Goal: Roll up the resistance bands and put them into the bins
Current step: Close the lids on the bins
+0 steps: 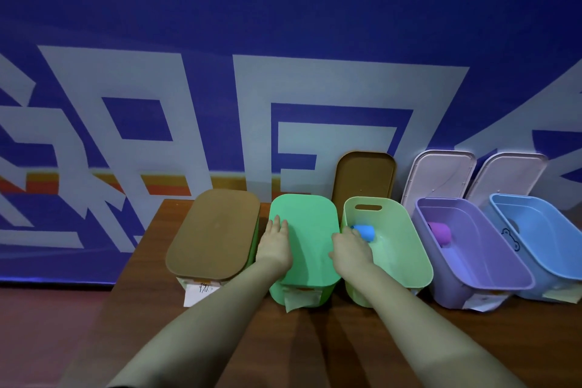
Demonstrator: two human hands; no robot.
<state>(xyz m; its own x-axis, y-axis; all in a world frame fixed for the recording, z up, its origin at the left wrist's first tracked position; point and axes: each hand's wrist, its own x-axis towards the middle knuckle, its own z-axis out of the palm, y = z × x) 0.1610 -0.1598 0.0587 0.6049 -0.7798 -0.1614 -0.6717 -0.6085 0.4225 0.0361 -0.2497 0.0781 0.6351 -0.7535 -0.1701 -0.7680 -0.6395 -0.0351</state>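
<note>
Nearest: two bare forearms, stretched out over a brown wooden table (315, 340) toward a row of five bins.

Left hand (274, 242): lies flat, fingers straight and released, on the left part of a green lid (311, 227). Grips nothing.

Right hand (349, 250): sits across the seam between that lid and the open green bin (406, 249) just to its right, thumb toward the lid, fingers over the bin's left rim. Reaches right up to a blue roll (366, 231) inside the bin, against its left wall near the far end. Cannot tell whether the fingers clasp the roll, hook the rim, or merely rest there.

Bins, left to right, five in all:
- one shut under a brown lid (214, 230);
- one shut under the green lid;
- the open green bin, with one blue roll;
- a purple bin (485, 264), open, with one purple roll (441, 233) at its far left;
- a blue bin (541, 239), open, contents unclear.

Paper labels (302, 298) on the near faces of several.

Farther back: three loose lids, leaning upright on the wall (283, 25). One spare brown lid (363, 176) behind the open green bin, two pale lids (441, 173) behind the purple and blue bins.

Wall: blue, with large pale characters.
</note>
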